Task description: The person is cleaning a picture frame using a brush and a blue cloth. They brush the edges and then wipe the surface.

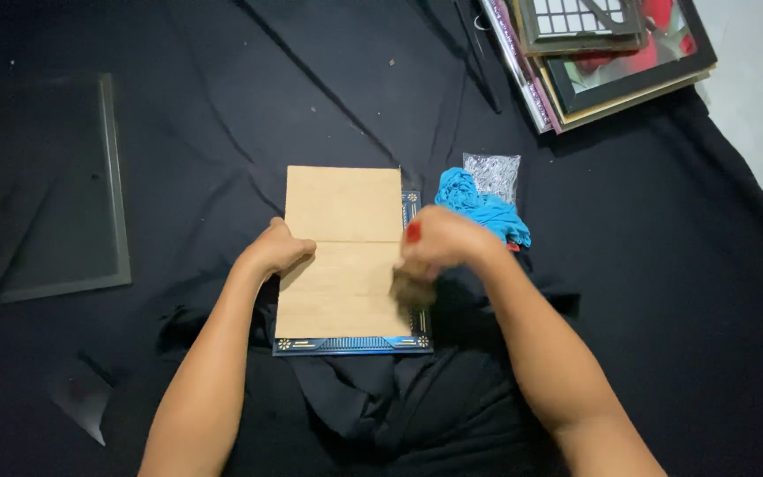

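Black cloth (664,291) covers the work surface; 1 picture frame (355,344) lies face-down near its middle, dark blue with gold corner ornaments, only the near rail and right rail showing. A tan backing board (346,247) sits on it, covering nearly all of the frame.

Left hand (277,249): loosely curled, knuckles resting on the board's left edge, pressing it down. Right hand (430,247): blurred by motion at the board's right edge, fingers bunched together; something dark under them, cannot tell what or whether it is pinched.

Handling judgement: board looks thin, light, fairly stiff, likely to bow if lifted by 1 corner; best taken at 2 opposite long edges. Frame looks rigid; grip the rails, not the ornamented corners.

Just beyond the right hand: crumpled blue rag (479,208) and a small clear bag of metal bits (493,175). Glass pane (41,190) lies flat toward the cloth's left edge, fragile, sharp-edged. Stack of frames (611,53) at the far right corner.
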